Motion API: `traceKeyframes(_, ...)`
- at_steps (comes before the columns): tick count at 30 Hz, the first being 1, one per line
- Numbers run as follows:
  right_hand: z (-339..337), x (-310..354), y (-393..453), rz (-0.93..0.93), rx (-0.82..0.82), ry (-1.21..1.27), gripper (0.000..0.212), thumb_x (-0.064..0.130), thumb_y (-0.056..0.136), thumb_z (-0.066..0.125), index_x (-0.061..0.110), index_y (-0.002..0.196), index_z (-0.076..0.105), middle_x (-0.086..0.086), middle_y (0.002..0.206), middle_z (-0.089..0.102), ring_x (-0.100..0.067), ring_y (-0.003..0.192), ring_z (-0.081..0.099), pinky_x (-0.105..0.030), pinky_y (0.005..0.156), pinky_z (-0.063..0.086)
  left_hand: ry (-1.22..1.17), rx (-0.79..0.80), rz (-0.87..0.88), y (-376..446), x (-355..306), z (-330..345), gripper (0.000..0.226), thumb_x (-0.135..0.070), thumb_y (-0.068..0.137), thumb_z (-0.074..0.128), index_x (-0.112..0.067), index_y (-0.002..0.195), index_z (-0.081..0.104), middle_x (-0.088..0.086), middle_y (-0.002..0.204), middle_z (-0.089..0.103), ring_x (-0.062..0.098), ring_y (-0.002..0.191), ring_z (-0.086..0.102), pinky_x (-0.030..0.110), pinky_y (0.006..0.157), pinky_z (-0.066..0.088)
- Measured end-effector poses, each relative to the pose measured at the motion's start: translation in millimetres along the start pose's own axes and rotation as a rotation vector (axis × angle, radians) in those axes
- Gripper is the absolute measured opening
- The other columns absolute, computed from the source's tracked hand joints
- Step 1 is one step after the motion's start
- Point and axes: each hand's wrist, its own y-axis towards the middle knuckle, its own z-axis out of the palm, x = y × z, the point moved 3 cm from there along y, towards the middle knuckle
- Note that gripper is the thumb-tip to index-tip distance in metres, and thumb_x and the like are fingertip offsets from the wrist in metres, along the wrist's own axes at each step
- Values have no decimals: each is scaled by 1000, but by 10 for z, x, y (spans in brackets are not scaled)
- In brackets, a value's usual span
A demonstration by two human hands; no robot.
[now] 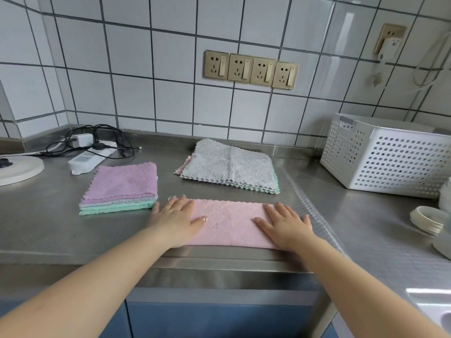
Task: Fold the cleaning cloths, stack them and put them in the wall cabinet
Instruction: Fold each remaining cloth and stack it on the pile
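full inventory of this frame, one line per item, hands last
pink cloth: 1, pink, folded to a strip, front of counter under both hands
folded stack: 1, purple on top, grey and green below, left of pink cloth
unfolded pile: 1, grey on top, green and pink edges below, behind pink cloth
basket: 1, white, perforated, right rear of counter
power strip: 1, white, left rear, with black cables
sockets: 4, gold, on tiled wall
counter: 1, steel
left hand: flat on cloth's left end
right hand: flat on cloth's right end
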Motion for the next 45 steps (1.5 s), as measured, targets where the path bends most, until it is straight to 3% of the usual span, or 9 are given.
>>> traceKeyframes(5,-101,-149,-84,25,-107,-95,59,61,93,16,34,145,25,1,156,19,-21,146,7,-62,112,-1,84,-38,2,-45,-117,-77,58,-48,98,18,-22,149,14,0,159,7,19,147,3,51,117,-2)
traceKeyframes(10,-188,-365,-170,49,-327,-22,38,36,99,29,35,133,45,2,148,36,-19,142,23,-58,114,7,-165,-101,561,-412,-855,-74,44,-15,99,31,-23,142,36,-2,155,25,12,144,14,23,116,6)
traceKeyframes(13,-142,-503,-243,53,-329,-43,38,31,98,31,34,133,44,3,147,37,-18,142,22,-58,114,9,-110,-17,673,-573,-1253,66,42,-27,101,29,-29,142,35,0,158,17,15,146,6,34,119,3)
traceKeyframes(20,-195,-693,-414,93,-323,13,41,27,98,30,34,137,40,5,144,39,-18,138,30,-56,115,9,12,-31,545,-509,-1597,122,55,-57,94,27,-31,141,34,2,158,13,20,145,8,46,117,7)
traceKeyframes(23,-208,-690,-459,82,-322,60,43,22,98,29,33,138,39,6,144,40,-19,135,34,-54,115,10,2,-187,514,-501,-1636,101,55,-55,93,31,-23,138,38,1,146,38,21,136,32,41,111,24)
traceKeyframes(30,-211,-587,-442,-94,-337,616,59,10,84,56,25,139,39,2,140,46,-15,128,46,-33,108,36,-747,-545,419,-705,-1336,-186,9,-19,90,54,-27,93,55,-12,94,65,3,86,56,19,71,43)
traceKeyframes(34,-289,-300,-440,-96,-340,1201,44,8,92,52,23,133,44,0,123,58,-14,109,58,-28,94,46,-1129,-558,271,-748,-1065,-230,36,3,85,51,-27,67,56,-14,81,64,-8,84,56,5,69,38)
traceKeyframes(40,-290,157,-373,-135,-241,1383,21,37,92,53,20,98,64,2,93,63,-13,92,58,-33,96,48,-1440,-499,132,-752,-638,-206,34,-3,92,51,-32,94,69,-17,105,66,-11,93,58,0,73,38)
traceKeyframes(45,-271,505,-216,-173,-228,1153,25,31,86,61,7,90,67,-5,80,64,-9,79,53,-25,75,41,-1107,-514,137,-786,-105,-127,37,-2,89,52,-32,107,64,-19,108,54,-5,97,54,5,84,36)
